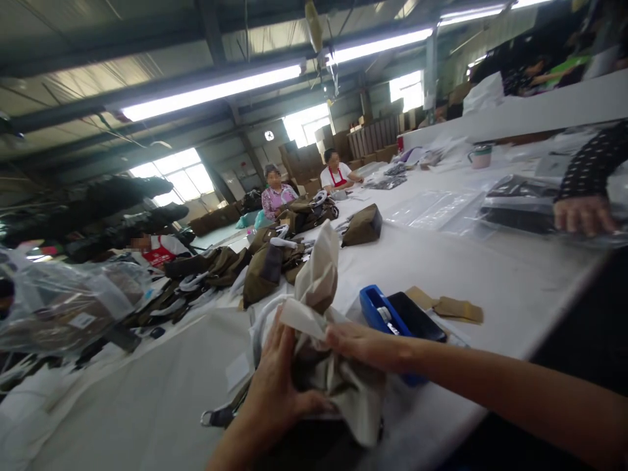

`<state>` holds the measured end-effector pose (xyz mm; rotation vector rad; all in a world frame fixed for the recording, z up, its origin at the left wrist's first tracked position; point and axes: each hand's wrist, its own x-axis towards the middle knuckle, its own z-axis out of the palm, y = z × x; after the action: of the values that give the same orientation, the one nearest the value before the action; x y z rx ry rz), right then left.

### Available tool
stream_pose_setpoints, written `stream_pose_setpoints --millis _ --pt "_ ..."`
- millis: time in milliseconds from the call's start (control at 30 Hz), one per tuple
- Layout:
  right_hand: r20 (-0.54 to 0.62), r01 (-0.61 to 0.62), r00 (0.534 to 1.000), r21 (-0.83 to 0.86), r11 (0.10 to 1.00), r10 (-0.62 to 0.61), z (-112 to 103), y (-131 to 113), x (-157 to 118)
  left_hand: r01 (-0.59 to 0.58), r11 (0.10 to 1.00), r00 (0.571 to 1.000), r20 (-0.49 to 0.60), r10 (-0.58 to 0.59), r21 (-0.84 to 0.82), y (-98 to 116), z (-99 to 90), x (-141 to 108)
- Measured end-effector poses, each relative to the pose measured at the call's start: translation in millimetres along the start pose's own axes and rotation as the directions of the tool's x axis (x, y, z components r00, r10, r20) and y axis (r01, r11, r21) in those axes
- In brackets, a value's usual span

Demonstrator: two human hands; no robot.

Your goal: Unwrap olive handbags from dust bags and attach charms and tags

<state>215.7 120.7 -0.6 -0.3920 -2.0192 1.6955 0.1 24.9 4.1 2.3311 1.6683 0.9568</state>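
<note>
My left hand (275, 386) presses against the left side of a crumpled beige cloth lining (360, 392), its fingers pointing up and its thumb across the lower folds. My right hand (363, 345) has its fingers closed on the upper part of the same cloth, and one end stands up above both hands. Below the lining lies a dark strap with a metal ring (216, 417), seemingly part of a bag whose body is mostly hidden. Just right of my right hand is a blue tape dispenser (375, 307), partly covered by my forearm.
A black tray-like object (417, 317) and brown paper tags (458, 309) lie by the dispenser. Olive bags (265, 271) are heaped ahead on the white table (510, 281). At right, a co-worker's hand (586, 214) rests on a plastic-wrapped dark item (520, 203). Other people sit farther off.
</note>
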Motion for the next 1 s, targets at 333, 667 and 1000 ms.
stream_pose_setpoints --millis 333,667,1000 --pt "-0.147 0.098 0.983 -0.085 0.991 -0.110 -15 3 5 0.256 0.936 0.966 0.091 -0.241 -0.242 11 -26.3 11" --pt "-0.452 -0.202 0.863 0.102 0.974 0.226 -34 72 30 0.419 0.865 0.885 -0.090 -0.457 -0.275 -15 -41.7 -5" --pt "-0.163 0.031 0.985 0.513 0.858 0.061 0 18 36 0.232 0.970 0.969 -0.073 -0.237 -0.074 2 -36.3 8"
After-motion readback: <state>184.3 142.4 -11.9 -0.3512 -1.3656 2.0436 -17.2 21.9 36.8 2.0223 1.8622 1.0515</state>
